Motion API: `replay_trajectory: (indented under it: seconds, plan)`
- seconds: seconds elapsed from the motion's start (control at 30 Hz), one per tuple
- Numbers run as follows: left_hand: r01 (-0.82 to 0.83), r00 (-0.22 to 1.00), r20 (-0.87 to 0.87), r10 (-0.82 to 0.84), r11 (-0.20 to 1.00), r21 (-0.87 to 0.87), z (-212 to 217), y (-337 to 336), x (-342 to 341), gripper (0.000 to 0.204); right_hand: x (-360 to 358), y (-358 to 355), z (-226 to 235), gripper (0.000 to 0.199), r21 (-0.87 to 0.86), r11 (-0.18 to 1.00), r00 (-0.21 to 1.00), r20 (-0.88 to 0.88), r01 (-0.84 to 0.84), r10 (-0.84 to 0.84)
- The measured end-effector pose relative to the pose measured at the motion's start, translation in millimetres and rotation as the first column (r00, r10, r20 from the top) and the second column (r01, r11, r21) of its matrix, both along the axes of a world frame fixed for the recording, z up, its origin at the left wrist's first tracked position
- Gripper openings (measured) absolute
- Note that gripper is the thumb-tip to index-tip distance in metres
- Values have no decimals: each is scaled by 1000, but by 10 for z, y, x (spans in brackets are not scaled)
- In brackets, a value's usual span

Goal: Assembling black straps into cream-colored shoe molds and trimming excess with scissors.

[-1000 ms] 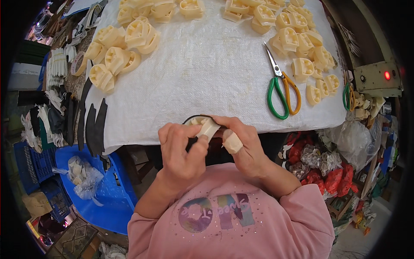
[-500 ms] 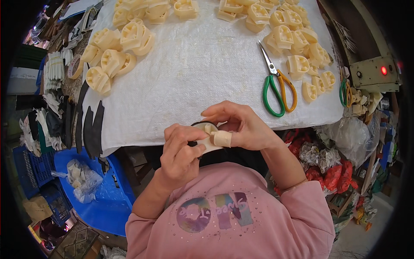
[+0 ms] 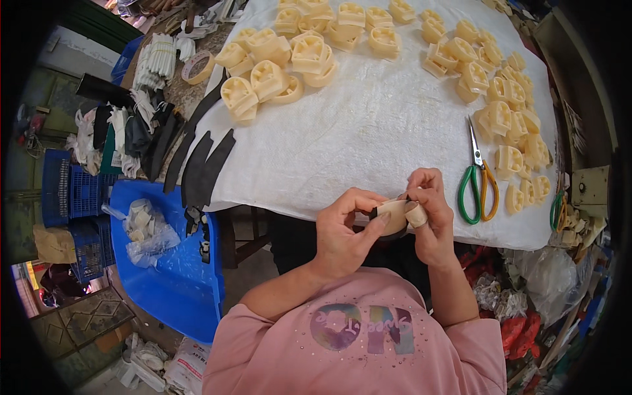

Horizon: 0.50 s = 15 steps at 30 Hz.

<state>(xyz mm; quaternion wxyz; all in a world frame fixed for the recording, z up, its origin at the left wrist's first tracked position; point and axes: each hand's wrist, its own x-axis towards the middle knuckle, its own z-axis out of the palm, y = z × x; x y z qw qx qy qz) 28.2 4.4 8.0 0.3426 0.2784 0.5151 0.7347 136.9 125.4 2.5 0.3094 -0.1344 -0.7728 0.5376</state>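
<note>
Both hands hold a cream moulded piece [image 3: 394, 212] just off the near edge of the table. A black strip [image 3: 395, 234] runs along its lower edge. My left hand [image 3: 345, 230] is closed on its left side, thumb across the front. My right hand [image 3: 434, 220] pinches the right side, and its thumb wears a beige wrap [image 3: 416, 215]. The far side of the piece is hidden by my fingers. Right of my hands lie scissors [image 3: 478, 158] with one green and one orange handle, blades pointing away.
Cream moulded pieces [image 3: 309, 54] lie in groups across the far left and right of the white-covered table [image 3: 316, 151]. Black strips [image 3: 209, 172] overhang its left edge. A blue plastic tub [image 3: 168, 289] with a clear bag [image 3: 146, 230] stands below left. A metal box [image 3: 589, 191] is at right.
The view has swung, so table and scissors appear shifted. My left hand has moved from pinching the top of the piece to gripping its side; the piece has turned, showing the black strip below.
</note>
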Motion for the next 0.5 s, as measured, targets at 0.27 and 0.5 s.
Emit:
replay_trajectory:
  seconds: [0.27,0.5]
  plan:
    - [26,996,-84,-29,999,-28,24,-5,-67,11,-89,-55,103,9,-135,990,998,-42,-42,37]
    - [-58,858,-513,32,998,-34,108,-12,-186,11,-77,-57,86,22,-57,998,986,-163,27,-36]
